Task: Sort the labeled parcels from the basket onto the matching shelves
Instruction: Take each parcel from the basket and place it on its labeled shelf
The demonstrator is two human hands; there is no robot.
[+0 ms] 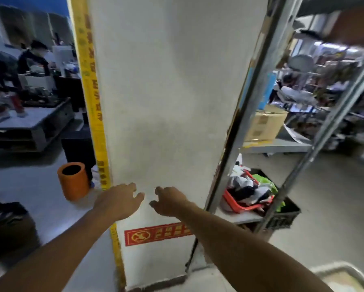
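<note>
Both arms extend forward toward a white pillar (168, 91), and neither grip holds a parcel. The left hand (117, 199) is relaxed, with its fingers spread and loosely straight. The right hand (170, 200) is also empty, with its fingers loosely curled around nothing. The 2 hands are close together but apart. This posture suggests a transit step between picks rather than a placement. To the right of the right grip, past the upright post of the metal shelf rack (254, 106), sits the red basket (235, 202) on the rack's lowest shelf. It holds a loose heap of parcels (248, 187) in dark, white and grey wrapping; their labels are too blurred to read. Just beyond the basket stands a black crate (286, 216) containing something green. Higher and further right of the grip, a cardboard box (265, 125) rests on a middle shelf. Left of the left grip, an orange bin (73, 181) stands on the floor; its contents are not visible. The next pick requires turning right to the basket.
</note>
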